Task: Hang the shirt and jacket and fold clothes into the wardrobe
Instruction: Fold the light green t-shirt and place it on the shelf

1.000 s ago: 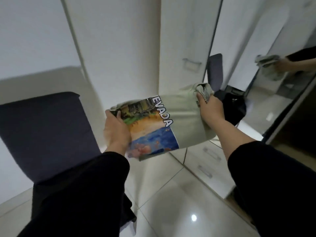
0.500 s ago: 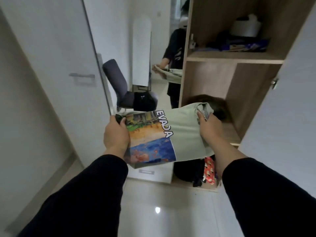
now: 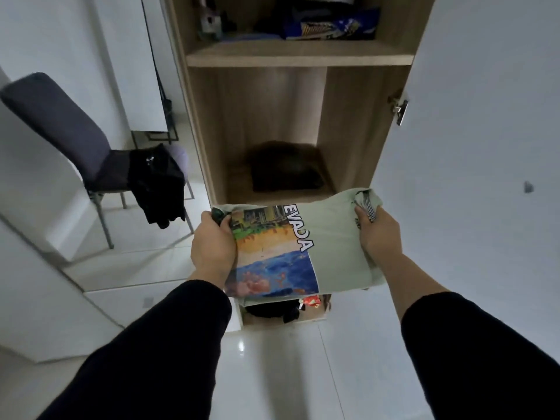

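Before the open wardrobe (image 3: 348, 122), both arms reach forward, the folded shirt (image 3: 330, 247) held level between them. The left hand (image 3: 213, 248) and right hand (image 3: 378, 234) clamp opposite ends (fingers curled underneath, thumbs on top), just short of the shelf (image 3: 239, 189).

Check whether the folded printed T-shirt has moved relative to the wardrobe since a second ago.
Yes. The T-shirt, held by the left hand and right hand, has swung from the closed door to the open wardrobe shelf.

Both arms out fwd, black sleeves to mid-forearm. Left hand (image 3: 214, 247) fingers curled shut, thumb on top, gripping. Right hand (image 3: 376, 232) likewise clenched, knuckles up, wrist bent slightly inward. Hands level, well apart.
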